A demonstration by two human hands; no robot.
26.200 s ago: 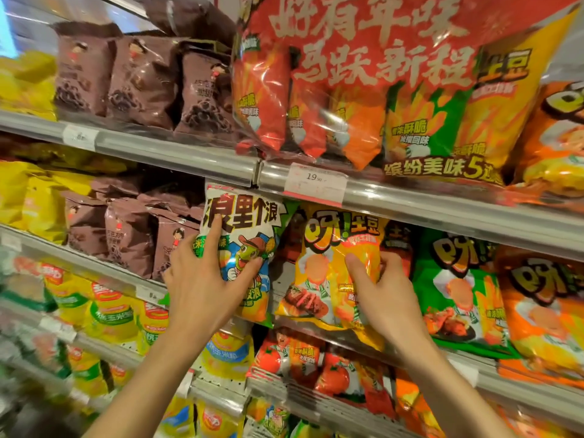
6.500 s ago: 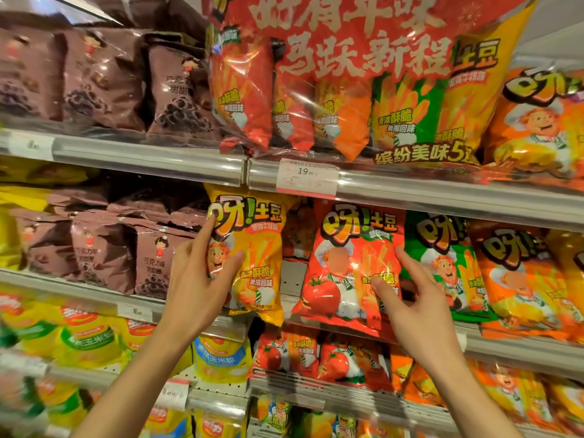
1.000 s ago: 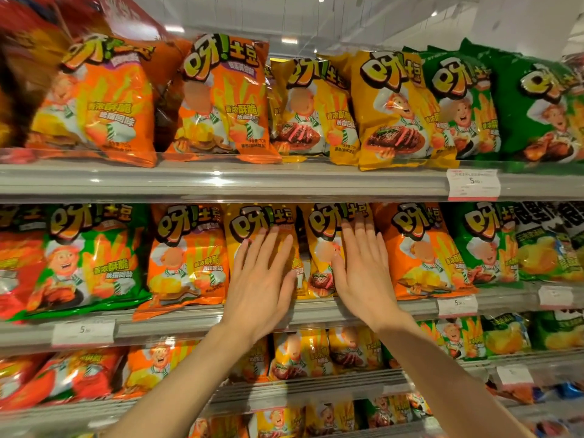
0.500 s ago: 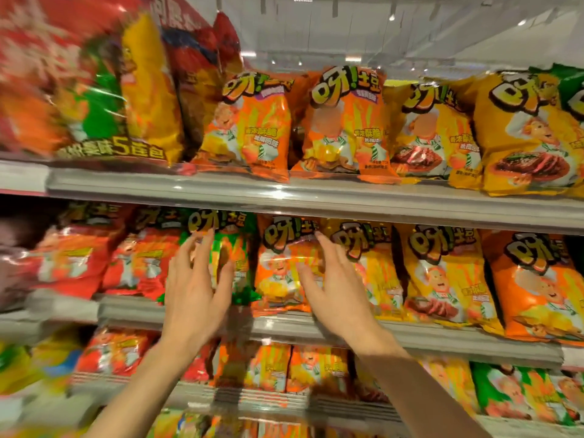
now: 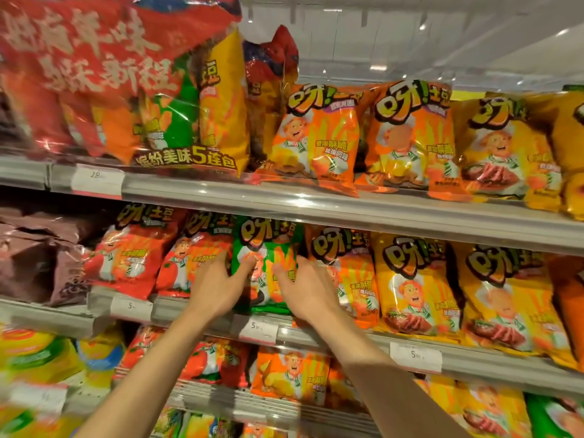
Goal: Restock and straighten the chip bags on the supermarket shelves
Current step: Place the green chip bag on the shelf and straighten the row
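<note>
Left hand [image 5: 218, 287] and right hand [image 5: 305, 290] fingers grasping green chip bag [image 5: 268, 248] sides, middle shelf [image 5: 347, 216]; straightening half done, lower rows left.

A green chip bag [image 5: 268, 267] is seen between a red chip bag [image 5: 186, 263] and an orange chip bag [image 5: 350, 273].

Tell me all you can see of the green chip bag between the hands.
The green chip bag is glossy foil-like plastic with big yellow lettering and a cartoon chef. It stands upright on the middle shelf, between a red bag and an orange bag. The left hand grips its left edge; the right hand holds its right side.
</note>
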